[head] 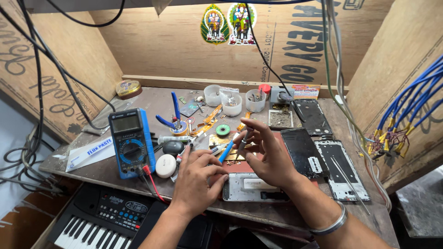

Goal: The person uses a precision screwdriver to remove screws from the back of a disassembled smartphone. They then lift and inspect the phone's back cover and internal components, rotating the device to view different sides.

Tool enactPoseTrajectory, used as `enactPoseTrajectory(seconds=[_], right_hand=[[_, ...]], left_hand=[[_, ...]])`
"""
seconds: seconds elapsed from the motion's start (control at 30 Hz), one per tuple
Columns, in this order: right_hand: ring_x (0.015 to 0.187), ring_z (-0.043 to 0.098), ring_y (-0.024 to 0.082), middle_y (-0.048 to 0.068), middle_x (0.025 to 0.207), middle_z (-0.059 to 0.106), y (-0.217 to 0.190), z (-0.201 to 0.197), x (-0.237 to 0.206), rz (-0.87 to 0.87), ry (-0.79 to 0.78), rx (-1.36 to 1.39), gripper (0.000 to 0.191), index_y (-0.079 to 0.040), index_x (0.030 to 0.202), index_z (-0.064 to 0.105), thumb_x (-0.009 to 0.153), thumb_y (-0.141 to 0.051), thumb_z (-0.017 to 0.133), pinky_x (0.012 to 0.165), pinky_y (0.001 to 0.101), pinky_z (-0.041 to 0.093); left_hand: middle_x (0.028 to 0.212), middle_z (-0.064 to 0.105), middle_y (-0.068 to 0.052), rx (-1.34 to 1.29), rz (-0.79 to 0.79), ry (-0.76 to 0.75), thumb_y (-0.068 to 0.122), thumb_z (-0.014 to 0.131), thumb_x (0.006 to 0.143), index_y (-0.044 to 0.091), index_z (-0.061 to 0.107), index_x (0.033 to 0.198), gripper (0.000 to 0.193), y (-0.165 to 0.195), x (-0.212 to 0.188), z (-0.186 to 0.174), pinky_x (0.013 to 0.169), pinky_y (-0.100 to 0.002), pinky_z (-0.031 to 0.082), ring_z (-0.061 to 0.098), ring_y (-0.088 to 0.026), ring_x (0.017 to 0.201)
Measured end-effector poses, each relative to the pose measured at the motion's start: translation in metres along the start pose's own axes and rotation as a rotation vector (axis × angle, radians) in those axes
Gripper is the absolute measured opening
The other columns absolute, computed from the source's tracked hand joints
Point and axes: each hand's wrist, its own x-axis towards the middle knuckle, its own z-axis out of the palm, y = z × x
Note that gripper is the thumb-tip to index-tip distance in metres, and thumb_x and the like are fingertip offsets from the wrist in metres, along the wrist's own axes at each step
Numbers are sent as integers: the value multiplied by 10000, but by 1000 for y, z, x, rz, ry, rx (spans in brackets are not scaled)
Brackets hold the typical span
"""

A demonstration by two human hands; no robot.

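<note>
Opened phone flat at the bench's front edge, left hand resting fingers-down beside it, holding nothing, right hand just above pinching a small screwdriver, blue multimeter off left, three clear plastic cups at back with tiny parts inside

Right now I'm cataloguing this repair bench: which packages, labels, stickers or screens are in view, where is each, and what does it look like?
Multimeter: left of the left hand, blue case, grey screen, round dial.
Paste box: far left, long, white with blue print.
Two stickers: back wall, leaf-shaped, green-edged, colourful figures.
Label card: back right, orange and pink.
Phone screens: right of the right hand, black rectangles.
Keyboard display: front left, small dark oval.
</note>
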Motion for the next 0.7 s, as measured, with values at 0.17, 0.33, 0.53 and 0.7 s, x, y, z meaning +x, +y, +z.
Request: enactPoseTrajectory(seconds=[0.17,0.33,0.53,0.7], right_hand=[[1085,720,172,72,1125,673,0,-2,1,-2,59,11,748,-149,1528,374,896,134,658,910,324,632],[1106,705,172,77,1152,674,-2,-8,0,-2,81,2,753,-150,1539,363,897,132,637,936,331,608],[1112,700,168,80,1175,659,1,-18,4,-28,160,19,760,-155,1537,339,900,134,635,929,327,604],[1076,689,174,97,1154,649,2,-23,6,0,224,-5,767,-144,1532,354,886,136,657,935,339,617]], left_hand=[[979,668,-14,119,-100,-66,198,822,745,126,790,794,93,8,6,2,1175,-630,220,541,-248,1192],[1095,596,-80,238,-4,-60,186,755,790,96,724,857,116,10,7,9,1144,-587,239,487,-302,1225],[1121,610,-80,142,33,-13,182,711,857,110,720,874,75,16,16,30,1128,-525,293,500,-289,1231],[1103,609,-106,142,3,52,139,721,807,77,738,906,118,36,36,64,1081,-501,323,500,-329,1190]])
